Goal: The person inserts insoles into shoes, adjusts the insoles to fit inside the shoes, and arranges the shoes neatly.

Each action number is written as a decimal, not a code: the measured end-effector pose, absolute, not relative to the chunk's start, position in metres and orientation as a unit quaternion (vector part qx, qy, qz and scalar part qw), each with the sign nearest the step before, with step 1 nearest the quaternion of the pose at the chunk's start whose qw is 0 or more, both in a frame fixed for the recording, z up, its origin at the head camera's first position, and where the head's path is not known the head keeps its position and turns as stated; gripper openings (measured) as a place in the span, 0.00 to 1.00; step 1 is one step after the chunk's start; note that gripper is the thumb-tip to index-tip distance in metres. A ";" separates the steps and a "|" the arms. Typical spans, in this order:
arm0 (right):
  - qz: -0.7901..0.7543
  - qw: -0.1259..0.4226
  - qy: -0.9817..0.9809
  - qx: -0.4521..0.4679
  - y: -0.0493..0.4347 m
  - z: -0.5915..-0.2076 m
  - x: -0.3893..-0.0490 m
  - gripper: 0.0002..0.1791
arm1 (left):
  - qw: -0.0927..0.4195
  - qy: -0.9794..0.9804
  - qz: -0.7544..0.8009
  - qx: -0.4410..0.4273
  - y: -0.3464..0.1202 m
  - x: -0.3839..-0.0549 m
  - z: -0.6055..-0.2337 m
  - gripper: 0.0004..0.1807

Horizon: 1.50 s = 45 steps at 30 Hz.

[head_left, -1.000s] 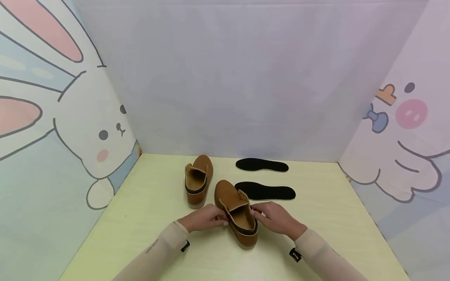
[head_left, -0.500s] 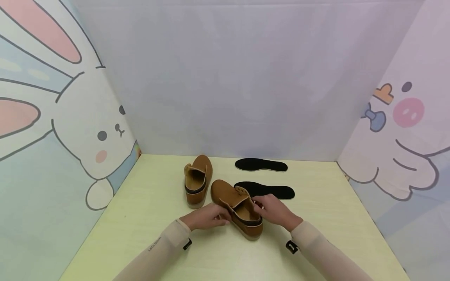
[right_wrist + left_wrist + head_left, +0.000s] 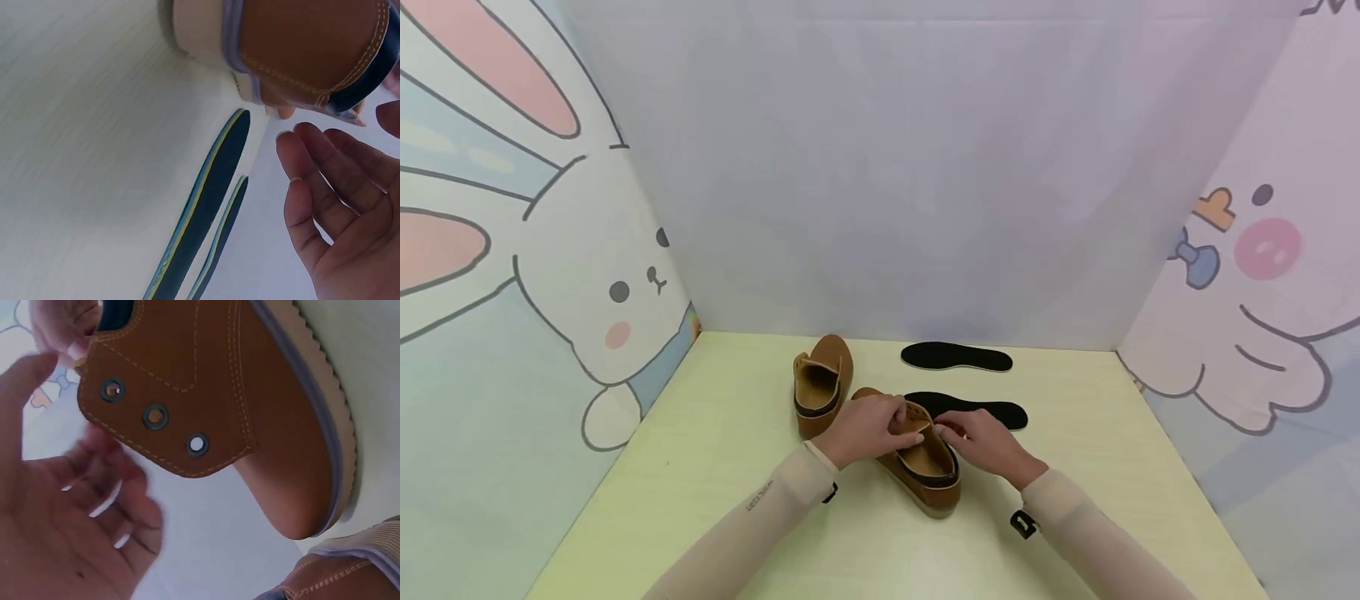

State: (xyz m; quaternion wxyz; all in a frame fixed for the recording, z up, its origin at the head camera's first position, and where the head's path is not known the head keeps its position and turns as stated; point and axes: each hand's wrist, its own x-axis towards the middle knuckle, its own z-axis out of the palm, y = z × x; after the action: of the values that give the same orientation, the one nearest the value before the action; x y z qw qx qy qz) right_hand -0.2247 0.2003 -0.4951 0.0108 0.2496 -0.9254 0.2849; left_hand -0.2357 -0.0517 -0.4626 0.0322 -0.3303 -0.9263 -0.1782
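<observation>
A brown shoe (image 3: 928, 493) with a dark collar stands on the table, toe pointing away and to the left. My left hand (image 3: 868, 429) is over its front, thumb and fingers apart; in the left wrist view the left hand (image 3: 94, 506) has loosely bent fingers beside the flap (image 3: 169, 406) with three eyelets. My right hand (image 3: 988, 446) is at the shoe's right side, fingertips close to the opening's edge. Seen from the right wrist, the right hand (image 3: 350, 200) has relaxed fingers, with a gap between them and the thumb.
A second brown shoe (image 3: 824, 417) stands just left of the first. Two black insoles lie to the right: the far insole (image 3: 957, 356) near the back wall, the near insole (image 3: 1000, 412) partly behind the right hand. Cartoon-printed walls (image 3: 550, 350) enclose the pale table (image 3: 700, 500).
The shoe has turned, its heel swinging right. My left hand has moved from the shoe's left side up over its front. My right hand has shifted slightly and stays beside the opening.
</observation>
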 end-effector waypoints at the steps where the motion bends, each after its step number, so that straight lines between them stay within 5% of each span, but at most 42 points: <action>1: 0.281 0.010 -0.925 0.256 0.198 -0.496 -0.225 0.15 | 0.028 -0.934 -0.162 -0.317 -0.050 -0.237 -0.463 0.23; 9: 0.232 -0.001 -0.928 0.291 0.190 -0.500 -0.224 0.12 | 0.026 -0.948 -0.176 -0.264 -0.050 -0.245 -0.467 0.09; 19: 0.207 0.008 -0.934 0.292 0.200 -0.496 -0.222 0.04 | 0.034 -0.949 -0.255 -0.181 -0.064 -0.257 -0.467 0.20; 27: 0.209 0.008 -0.934 0.291 0.202 -0.496 -0.222 0.05 | 0.015 -0.978 -0.133 -0.157 -0.062 -0.262 -0.477 0.21; 33: 0.223 -0.002 -0.928 0.297 0.204 -0.495 -0.218 0.30 | 0.046 -0.974 -0.077 -0.208 -0.061 -0.263 -0.483 0.03; 37: 0.211 0.047 -0.914 0.344 0.200 -0.490 -0.217 0.40 | 0.051 -0.940 -0.107 -0.319 -0.060 -0.265 -0.486 0.17; 45: 0.080 0.184 -0.898 0.392 0.189 -0.489 -0.219 0.26 | -0.040 -0.911 -0.149 -0.383 -0.065 -0.258 -0.486 0.22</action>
State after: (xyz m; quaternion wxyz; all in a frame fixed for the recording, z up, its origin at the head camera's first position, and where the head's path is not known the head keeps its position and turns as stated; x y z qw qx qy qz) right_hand -0.2194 0.1887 -0.4890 0.1840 0.3922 -0.8977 0.0802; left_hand -0.2582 -0.0648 -0.4859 -0.0397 -0.3833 -0.9107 -0.1488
